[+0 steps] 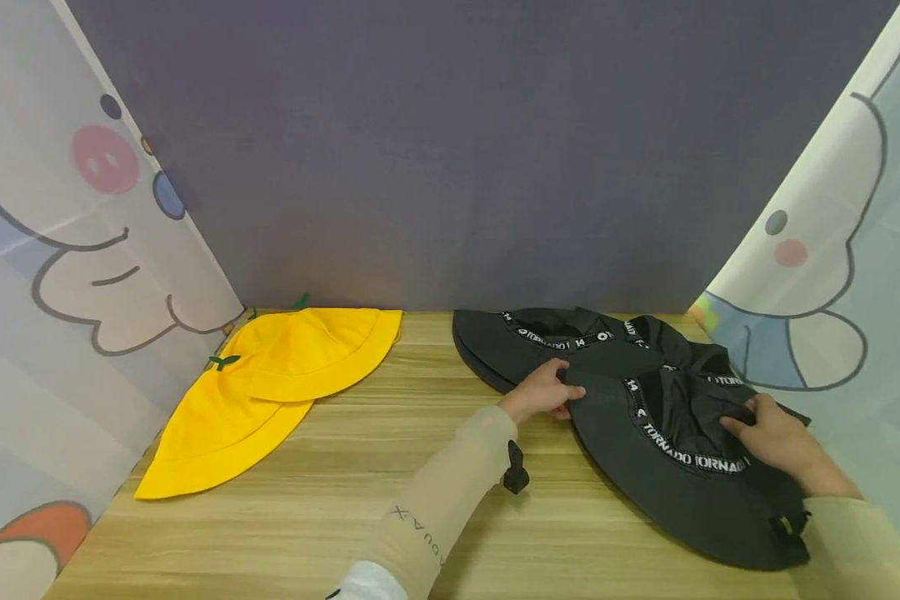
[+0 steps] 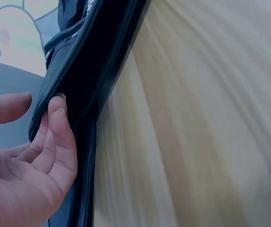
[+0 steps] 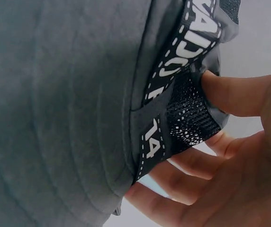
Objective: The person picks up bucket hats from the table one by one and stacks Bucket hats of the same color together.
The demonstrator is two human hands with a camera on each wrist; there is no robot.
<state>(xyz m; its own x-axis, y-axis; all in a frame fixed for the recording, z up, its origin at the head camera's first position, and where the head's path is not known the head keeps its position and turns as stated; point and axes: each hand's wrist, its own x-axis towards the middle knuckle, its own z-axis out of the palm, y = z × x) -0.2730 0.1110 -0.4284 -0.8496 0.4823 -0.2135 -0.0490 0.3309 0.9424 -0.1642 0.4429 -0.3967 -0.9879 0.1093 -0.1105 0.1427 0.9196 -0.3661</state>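
In the head view a black bucket hat (image 1: pixel 637 496), with white lettered tape round its inner band, tilts over the right part of the table. My right hand (image 1: pixel 780 437) pinches its crown; in the right wrist view the thumb lies on one side of the cloth, by a mesh patch (image 3: pixel 190 118), and the fingers are partly hidden behind it. At the brim's left edge is my left hand (image 1: pixel 543 392). The left wrist view shows its fingertips (image 2: pixel 59 120) touching the brim (image 2: pixel 85 80), with the thumb held apart. Behind lies another black hat (image 1: pixel 487 342).
Two yellow hats (image 1: pixel 217 433) with green sprout tips overlap on the left of the wooden table (image 1: pixel 360 500). A dark panel (image 1: pixel 450 167) closes off the back. Cartoon-printed sheets (image 1: pixel 37 400) stand along both sides. A small black piece (image 1: pixel 516 468) hangs by the left sleeve.
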